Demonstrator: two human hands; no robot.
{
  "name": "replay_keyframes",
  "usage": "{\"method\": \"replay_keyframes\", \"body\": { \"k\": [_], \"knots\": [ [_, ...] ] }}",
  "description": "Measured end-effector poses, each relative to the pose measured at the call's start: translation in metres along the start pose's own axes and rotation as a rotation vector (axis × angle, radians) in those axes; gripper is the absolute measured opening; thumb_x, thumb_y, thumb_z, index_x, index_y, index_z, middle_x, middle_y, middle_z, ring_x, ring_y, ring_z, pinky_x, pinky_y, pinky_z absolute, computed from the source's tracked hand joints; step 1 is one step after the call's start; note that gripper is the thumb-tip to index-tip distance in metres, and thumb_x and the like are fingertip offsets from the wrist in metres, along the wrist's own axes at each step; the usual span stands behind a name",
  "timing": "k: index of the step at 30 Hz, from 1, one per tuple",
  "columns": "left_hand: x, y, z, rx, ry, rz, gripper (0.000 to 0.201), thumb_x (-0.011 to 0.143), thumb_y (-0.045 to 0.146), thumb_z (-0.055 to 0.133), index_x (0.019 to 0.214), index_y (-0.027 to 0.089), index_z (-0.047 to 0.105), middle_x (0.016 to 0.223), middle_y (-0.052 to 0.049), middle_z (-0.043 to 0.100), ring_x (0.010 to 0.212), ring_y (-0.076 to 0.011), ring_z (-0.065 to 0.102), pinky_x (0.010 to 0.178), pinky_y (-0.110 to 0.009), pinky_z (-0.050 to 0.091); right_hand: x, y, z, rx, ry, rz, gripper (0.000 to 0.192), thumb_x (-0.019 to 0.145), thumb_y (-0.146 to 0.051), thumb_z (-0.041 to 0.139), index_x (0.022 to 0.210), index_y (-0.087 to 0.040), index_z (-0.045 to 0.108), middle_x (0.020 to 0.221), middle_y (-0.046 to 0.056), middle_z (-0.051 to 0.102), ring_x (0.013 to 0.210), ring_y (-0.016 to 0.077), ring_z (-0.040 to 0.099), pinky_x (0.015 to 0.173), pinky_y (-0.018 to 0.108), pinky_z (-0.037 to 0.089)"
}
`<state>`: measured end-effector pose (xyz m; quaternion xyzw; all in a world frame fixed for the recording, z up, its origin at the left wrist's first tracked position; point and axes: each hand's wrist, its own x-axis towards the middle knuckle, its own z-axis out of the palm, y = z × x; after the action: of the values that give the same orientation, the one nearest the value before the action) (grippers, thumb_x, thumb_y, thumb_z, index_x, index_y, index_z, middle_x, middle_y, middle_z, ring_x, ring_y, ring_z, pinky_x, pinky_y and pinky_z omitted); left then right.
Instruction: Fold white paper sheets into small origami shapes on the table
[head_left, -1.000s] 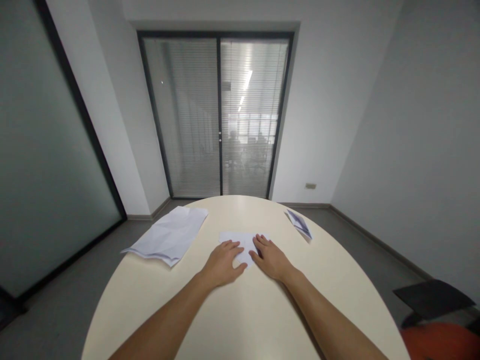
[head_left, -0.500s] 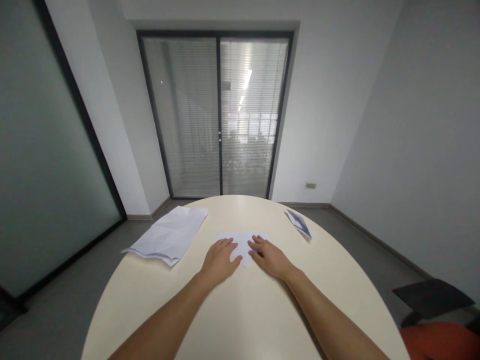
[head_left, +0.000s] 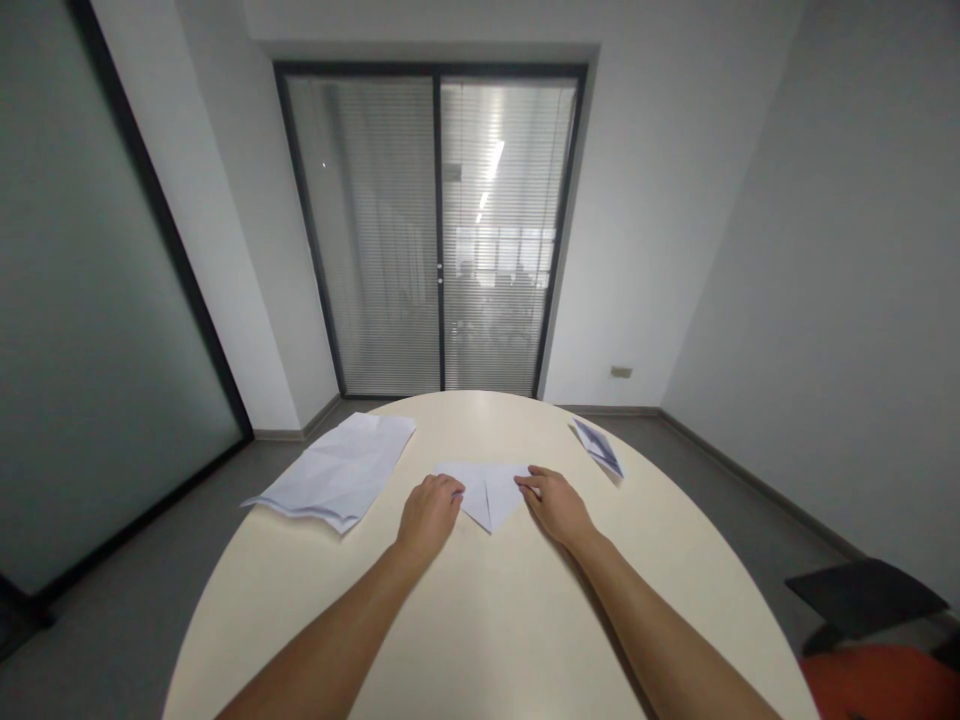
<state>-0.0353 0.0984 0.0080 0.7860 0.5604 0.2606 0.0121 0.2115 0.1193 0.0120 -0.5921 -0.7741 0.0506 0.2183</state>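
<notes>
A sheet of white paper (head_left: 489,497), folded to a point toward me with a crease or seam down its middle, lies flat on the table. My left hand (head_left: 431,515) has its fingers closed at the paper's left edge, thumb and fingertips pinching it. At the opposite edge, my right hand (head_left: 556,505) pinches the paper between thumb and fingers. Parts of both side edges are hidden under the fingertips.
On the round cream table (head_left: 480,620), a stack of creased white sheets (head_left: 341,470) lies to the left. A folded paper piece (head_left: 598,448) rests near the far right edge. An orange-seated chair (head_left: 877,685) stands at the lower right.
Both hands have moved outward from the paper's middle to its side edges, and the fingers have gone from lying flat to pinching. The centre crease now shows.
</notes>
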Motion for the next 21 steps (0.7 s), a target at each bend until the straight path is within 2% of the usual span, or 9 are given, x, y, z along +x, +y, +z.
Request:
{"method": "replay_keyframes", "body": {
  "k": [3, 6, 10, 15, 21],
  "knots": [
    [-0.001, 0.002, -0.002, 0.0, 0.002, 0.013, 0.017, 0.091, 0.022, 0.056, 0.102, 0.021, 0.07, 0.105, -0.005, 0.071, 0.1, -0.0231, 0.06, 0.09, -0.037, 0.046, 0.0, -0.002, 0.0, -0.013, 0.03, -0.017, 0.033, 0.095, -0.029, 0.049, 0.115, -0.022, 0.075, 0.133, 0.012, 0.063, 0.123, 0.0269, 0.056, 0.106, 0.04, 0.042],
    [-0.002, 0.005, -0.004, -0.005, 0.018, 0.025, 0.018, 0.088, 0.03, 0.063, 0.102, 0.021, 0.07, 0.107, -0.006, 0.07, 0.102, -0.025, 0.059, 0.092, -0.039, 0.046, -0.001, -0.009, -0.001, -0.007, 0.03, -0.111, 0.032, 0.093, -0.029, 0.051, 0.114, -0.022, 0.075, 0.131, 0.011, 0.064, 0.122, 0.0261, 0.056, 0.107, 0.04, 0.04],
    [-0.003, 0.007, -0.002, -0.033, 0.017, 0.071, 0.028, 0.083, 0.04, 0.069, 0.105, 0.022, 0.07, 0.11, -0.007, 0.069, 0.103, -0.0262, 0.059, 0.096, -0.042, 0.045, -0.005, -0.021, 0.002, 0.048, -0.013, -0.252, 0.032, 0.092, -0.033, 0.053, 0.117, -0.028, 0.073, 0.132, 0.009, 0.063, 0.125, 0.0271, 0.054, 0.112, 0.049, 0.032],
    [-0.005, 0.008, 0.001, -0.091, -0.019, 0.153, 0.038, 0.081, 0.044, 0.071, 0.111, 0.021, 0.069, 0.119, -0.008, 0.067, 0.112, -0.0271, 0.058, 0.102, -0.043, 0.044, -0.007, -0.027, 0.003, 0.157, -0.069, -0.397, 0.034, 0.094, -0.032, 0.051, 0.121, -0.025, 0.071, 0.125, 0.008, 0.068, 0.117, 0.0242, 0.059, 0.104, 0.039, 0.041],
    [-0.007, 0.008, 0.0, -0.156, -0.073, 0.23, 0.042, 0.079, 0.043, 0.073, 0.115, 0.023, 0.068, 0.125, -0.008, 0.065, 0.116, -0.027, 0.057, 0.104, -0.043, 0.044, -0.006, -0.028, -0.003, 0.193, -0.064, -0.371, 0.029, 0.092, -0.027, 0.052, 0.112, -0.024, 0.073, 0.109, 0.006, 0.072, 0.103, 0.0225, 0.062, 0.096, 0.037, 0.044]
  ]
}}
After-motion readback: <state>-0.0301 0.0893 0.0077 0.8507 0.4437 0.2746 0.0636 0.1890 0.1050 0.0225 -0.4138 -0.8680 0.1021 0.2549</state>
